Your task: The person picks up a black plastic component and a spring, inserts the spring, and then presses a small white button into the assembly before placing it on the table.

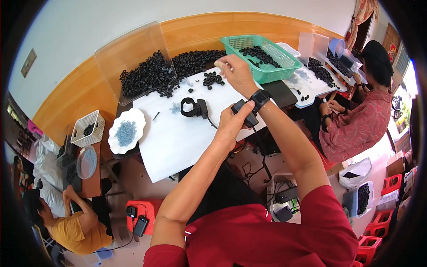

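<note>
My left hand (232, 123) is closed around a small black box (247, 116) with a cable, close beside my right wrist. That wrist wears a black strapped device (260, 97). Raised above the far part of the white sheet (164, 147), my right hand (238, 72) has loosely bent fingers, apart, with nothing visible in them. On the sheet lies a black wrist strap (189, 107) with a box and cable attached. Beyond it is a small group of black rings (213, 80), near a large heap of black rings (191, 60).
A clear plastic bin (109, 55) tips over the heap. A green basket (284, 71) holds more black rings. A white scalloped plate (114, 144) carries small bluish pieces. One person (356, 120) sits at right, another (75, 224) at lower left. A red stool (153, 213) bears black devices.
</note>
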Available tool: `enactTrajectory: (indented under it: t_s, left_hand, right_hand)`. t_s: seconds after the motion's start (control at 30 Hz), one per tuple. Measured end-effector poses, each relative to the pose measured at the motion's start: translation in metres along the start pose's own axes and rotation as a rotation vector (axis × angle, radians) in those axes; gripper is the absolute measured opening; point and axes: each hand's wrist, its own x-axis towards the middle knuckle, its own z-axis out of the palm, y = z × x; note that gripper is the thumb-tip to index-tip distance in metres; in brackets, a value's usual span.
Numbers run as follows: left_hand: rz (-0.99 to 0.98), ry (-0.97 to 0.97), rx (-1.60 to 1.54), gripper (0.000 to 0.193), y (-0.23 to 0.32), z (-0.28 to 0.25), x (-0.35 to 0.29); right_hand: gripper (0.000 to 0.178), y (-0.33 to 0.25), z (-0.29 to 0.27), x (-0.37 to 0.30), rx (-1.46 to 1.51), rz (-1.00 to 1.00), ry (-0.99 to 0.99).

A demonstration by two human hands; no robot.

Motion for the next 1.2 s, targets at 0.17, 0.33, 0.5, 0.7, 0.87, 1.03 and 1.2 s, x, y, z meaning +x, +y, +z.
enactTrajectory:
  t_s: [0.17, 0.33, 0.5, 0.7, 0.87, 1.03, 1.2]
  left_hand:
    - [-0.044, -0.023, -0.019, 0.044, -0.006, -0.020, -0.018]
    - [0.158, 0.261, 0.019, 0.050, -0.012, -0.073, -0.035]
    - [0.307, 0.447, -0.130, 0.043, -0.014, -0.096, -0.028]
    - [0.259, 0.415, -0.086, 0.045, -0.025, -0.101, -0.002]
    - [0.209, 0.479, 0.117, 0.050, -0.013, -0.088, 0.010]
    - [0.249, 0.456, 0.179, 0.055, 0.001, -0.069, 0.019]
    - [0.240, 0.463, 0.020, 0.041, 0.001, -0.070, 0.038]
  right_hand:
    - [0.020, 0.003, 0.015, -0.023, 0.140, 0.406, -0.405]
    - [0.036, 0.003, 0.024, -0.052, -0.137, 0.210, -0.567]
    - [0.054, -0.017, 0.042, -0.064, -0.438, 0.156, -0.677]
    - [0.047, -0.007, 0.054, -0.068, -0.307, 0.249, -0.588]
    - [0.041, -0.010, 0.049, -0.071, -0.205, 0.300, -0.504]
    - [0.025, -0.017, 0.041, -0.071, -0.100, 0.451, -0.407]
    - [0.023, -0.016, 0.034, -0.078, -0.194, 0.438, -0.303]
